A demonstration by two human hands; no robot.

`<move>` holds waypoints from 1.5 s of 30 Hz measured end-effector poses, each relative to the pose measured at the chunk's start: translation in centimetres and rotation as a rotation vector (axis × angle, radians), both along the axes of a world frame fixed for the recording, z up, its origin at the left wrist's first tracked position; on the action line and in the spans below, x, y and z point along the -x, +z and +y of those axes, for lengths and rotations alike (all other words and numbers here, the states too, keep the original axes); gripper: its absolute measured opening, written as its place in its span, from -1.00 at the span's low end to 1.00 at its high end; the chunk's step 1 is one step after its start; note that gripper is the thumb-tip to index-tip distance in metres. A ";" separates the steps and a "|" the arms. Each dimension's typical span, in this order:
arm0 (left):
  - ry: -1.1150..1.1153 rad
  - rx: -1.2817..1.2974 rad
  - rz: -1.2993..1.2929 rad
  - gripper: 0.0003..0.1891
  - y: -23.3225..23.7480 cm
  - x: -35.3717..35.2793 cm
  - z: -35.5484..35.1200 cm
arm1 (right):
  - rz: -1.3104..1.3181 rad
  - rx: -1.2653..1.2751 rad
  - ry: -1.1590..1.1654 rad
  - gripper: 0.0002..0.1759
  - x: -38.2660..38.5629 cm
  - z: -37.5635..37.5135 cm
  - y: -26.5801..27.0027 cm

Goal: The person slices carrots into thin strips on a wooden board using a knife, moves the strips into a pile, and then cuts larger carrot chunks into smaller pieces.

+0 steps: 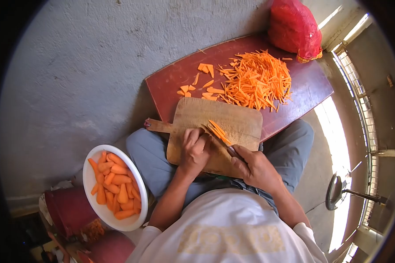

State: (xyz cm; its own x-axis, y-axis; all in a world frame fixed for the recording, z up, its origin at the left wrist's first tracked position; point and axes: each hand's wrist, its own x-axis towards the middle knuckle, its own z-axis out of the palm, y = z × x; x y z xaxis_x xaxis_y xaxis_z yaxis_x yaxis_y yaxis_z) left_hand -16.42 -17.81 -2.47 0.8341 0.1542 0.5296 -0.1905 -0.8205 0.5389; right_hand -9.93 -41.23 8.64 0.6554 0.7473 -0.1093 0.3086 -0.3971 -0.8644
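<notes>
A wooden cutting board (189, 113) with a handle at its left lies across my lap and the table edge. My right hand (255, 168) is closed around the handle of a knife (233, 151), its blade slanting up and left over the board. Along the blade lie a few thin carrot strips (218, 131). Close to the blade's tip, my left hand (195, 152) rests on the board with fingers curled in; anything under them is hidden. Beyond the board, a big heap of carrot strips (256, 81) and several flat carrot slices (210, 90) lie on the table.
The dark red table (171, 79) stands against a grey wall (87, 74). On its far right corner sits a red mesh bag (294, 28). To my left is a white basin (88, 168) of peeled carrots (120, 179), near a dark red bucket (68, 208). A fan-like stand (335, 191) is at right.
</notes>
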 end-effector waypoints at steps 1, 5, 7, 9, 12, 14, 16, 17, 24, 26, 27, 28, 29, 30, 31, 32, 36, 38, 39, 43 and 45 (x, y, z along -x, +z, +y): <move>0.023 -0.016 -0.004 -0.79 0.2 0.0 0.0 | -0.005 0.043 0.020 -0.68 -0.1 -0.1 -0.3; 0.051 -0.080 0.158 -0.77 1.7 1.3 0.4 | -0.076 0.052 0.031 -0.62 -3.3 -0.7 -0.9; 0.005 -0.024 0.214 -0.72 2.4 1.7 0.7 | -0.165 -0.034 -0.050 -0.59 -6.5 -1.5 -3.0; -0.035 0.014 0.282 -0.67 3.5 2.3 0.7 | -0.151 -0.033 -0.099 -0.64 -10.7 -1.9 -3.2; -0.074 0.046 0.304 -0.67 3.9 2.9 1.4 | -0.094 0.007 -0.212 -0.66 -13.5 -2.6 -2.8; -0.073 0.062 0.301 -0.67 4.1 2.9 1.7 | -0.080 0.002 -0.283 -0.67 -13.6 -2.7 -2.6; -0.055 0.076 0.278 -0.68 3.6 2.6 1.7 | -0.092 -0.031 -0.327 -0.67 -10.5 -2.8 -1.9; -0.041 0.082 0.262 -0.69 2.8 2.3 1.5 | 0.027 -0.085 -0.337 -0.66 -8.3 -2.6 -1.0; -0.014 0.213 0.204 -0.76 2.5 -0.2 -2.1 | 0.103 -0.078 -0.160 -0.64 -0.8 -2.7 -0.8; -0.062 0.233 0.231 -0.74 2.5 0.2 -2.2 | 0.029 -0.152 -0.144 -0.62 -0.3 -2.4 -2.2; -0.082 0.243 0.246 -0.73 2.4 0.3 -2.2 | 0.084 -0.135 -0.148 -0.61 -0.3 -2.2 -1.5; -0.096 0.207 0.254 -0.72 2.0 0.2 -2.1 | 0.067 -0.140 -0.137 -0.63 -0.4 -1.9 -1.3; -0.108 0.170 0.262 -0.72 1.2 0.1 -2.0 | 0.051 -0.146 -0.124 -0.66 -0.5 -1.7 -1.2; -0.120 0.135 0.271 -0.71 0.8 -0.1 -2.0 | 0.035 -0.151 -0.111 -0.68 -0.6 -1.5 -1.1; -0.114 0.124 0.225 -0.70 0.4 -0.3 -2.2 | 0.013 -0.156 -0.106 -0.67 -0.5 -1.4 -1.3; -0.111 0.114 0.179 -0.70 -0.1 -0.7 -2.5 | -0.009 -0.161 -0.103 -0.66 -0.5 -1.4 -1.8; -0.101 0.028 0.110 -0.66 0.1 -1.2 -2.9 | 0.002 -0.036 -0.055 -0.66 -0.1 -2.0 -0.7; -0.136 0.036 0.075 -0.64 -0.1 -1.4 -2.6 | -0.006 -0.021 -0.057 -0.68 0.5 -2.3 -0.2; -0.152 0.040 0.058 -0.63 0.1 -1.5 -2.5 | -0.009 -0.013 -0.057 -0.69 0.9 -2.3 -0.2; -0.172 0.019 0.102 -0.57 1.0 -1.3 -2.5 | -0.114 0.029 -0.074 -0.71 2.3 -2.0 -0.1; -0.188 0.015 0.110 -0.53 1.4 -1.3 -2.5 | -0.072 0.107 -0.059 -0.71 2.3 -1.8 0.8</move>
State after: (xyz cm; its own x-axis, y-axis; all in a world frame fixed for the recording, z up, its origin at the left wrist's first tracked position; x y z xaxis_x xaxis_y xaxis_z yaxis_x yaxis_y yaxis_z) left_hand -15.10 -20.28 -1.03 0.9014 -0.0025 0.4330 -0.2790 -0.7681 0.5764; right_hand -12.22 -43.01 9.48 0.7068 0.6939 -0.1377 0.3416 -0.5052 -0.7925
